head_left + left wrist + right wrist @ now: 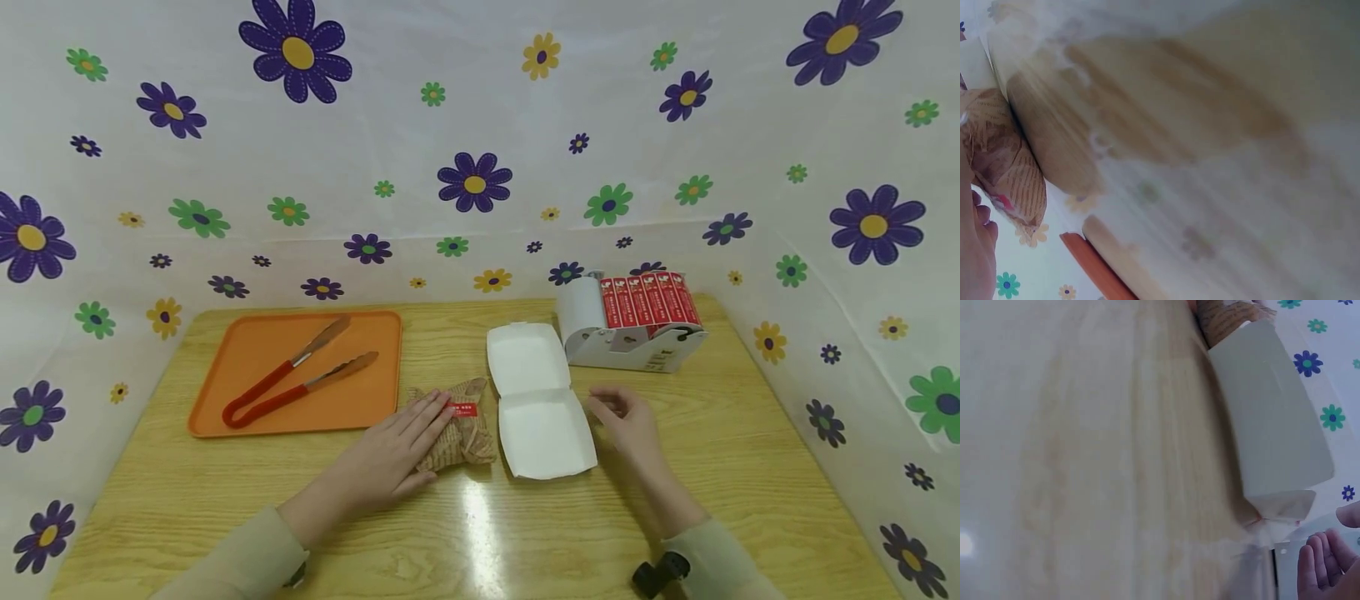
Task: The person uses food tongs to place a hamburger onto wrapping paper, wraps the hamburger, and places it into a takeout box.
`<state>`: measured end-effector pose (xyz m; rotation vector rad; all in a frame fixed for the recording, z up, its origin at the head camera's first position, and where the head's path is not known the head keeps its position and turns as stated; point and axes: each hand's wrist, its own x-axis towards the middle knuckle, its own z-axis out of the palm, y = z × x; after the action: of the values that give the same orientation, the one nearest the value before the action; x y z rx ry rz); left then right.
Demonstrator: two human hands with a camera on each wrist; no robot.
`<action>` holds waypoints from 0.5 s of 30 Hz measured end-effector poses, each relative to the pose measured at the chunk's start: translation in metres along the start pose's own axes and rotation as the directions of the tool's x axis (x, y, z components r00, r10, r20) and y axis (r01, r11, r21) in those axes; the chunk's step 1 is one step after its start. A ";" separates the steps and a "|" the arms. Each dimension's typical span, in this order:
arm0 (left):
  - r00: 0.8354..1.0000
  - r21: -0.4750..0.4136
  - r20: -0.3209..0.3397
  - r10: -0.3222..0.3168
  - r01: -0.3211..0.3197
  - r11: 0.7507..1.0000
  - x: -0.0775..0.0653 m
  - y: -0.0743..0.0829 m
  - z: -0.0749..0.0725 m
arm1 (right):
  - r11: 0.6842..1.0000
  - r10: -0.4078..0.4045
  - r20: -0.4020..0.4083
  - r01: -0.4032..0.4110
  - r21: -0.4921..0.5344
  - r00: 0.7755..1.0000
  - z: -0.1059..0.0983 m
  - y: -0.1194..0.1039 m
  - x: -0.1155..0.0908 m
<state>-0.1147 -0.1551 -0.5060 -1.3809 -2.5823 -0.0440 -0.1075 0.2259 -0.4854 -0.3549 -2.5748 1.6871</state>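
A crinkled brown printed-paper package with a red label lies at the middle of the table. My left hand rests on its left part, fingers stretched out over the paper. The package also shows at the left edge of the left wrist view, with the fingers beside it. Right of it, an unfolded white clamshell box lies with its lid back. My right hand is just off the box's right side, its fingers loosely bent and holding nothing; the right wrist view shows these fingers beyond the box's corner.
An orange tray with red-handled tongs on it occupies the table's left side. Behind the box stands a white label dispenser with a roll of red labels. Flower-printed cloth surrounds the wooden table.
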 end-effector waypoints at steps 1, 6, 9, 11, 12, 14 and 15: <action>1.000 -0.002 -0.004 0.000 0.000 1.000 0.000 -0.001 -0.001 | 1.000 -0.012 -0.009 0.012 -0.005 1.000 -0.001 -0.002 0.001; 0.999 -0.018 0.017 -0.049 0.049 0.999 0.000 -0.010 -0.007 | 0.991 -0.129 -0.005 0.129 -0.042 0.992 0.003 -0.018 0.003; 0.994 -0.068 0.049 -0.101 0.104 0.992 0.000 -0.015 -0.010 | 0.964 -0.258 0.058 0.261 -0.053 0.964 0.012 -0.028 0.005; 0.989 -0.096 0.067 -0.129 0.135 0.986 -0.001 -0.018 -0.011 | 0.937 -0.337 0.120 0.345 -0.055 0.934 0.021 -0.034 0.005; 0.987 -0.104 0.077 -0.142 0.149 0.983 -0.001 -0.020 -0.012 | 0.922 -0.368 0.153 0.381 -0.064 0.917 0.026 -0.037 0.004; 0.983 -0.119 0.091 -0.158 0.168 0.978 -0.002 -0.022 -0.012 | 0.896 -0.408 0.224 0.436 -0.089 0.885 0.035 -0.042 0.004; 0.981 -0.122 0.101 -0.165 0.177 0.977 -0.002 -0.023 -0.011 | 0.885 -0.418 0.260 0.455 -0.100 0.870 0.040 -0.044 0.004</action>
<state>-0.1304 -0.1708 -0.4935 -1.2233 -2.8137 -0.1846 -0.1253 0.1745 -0.4621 0.4277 -2.6754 1.4331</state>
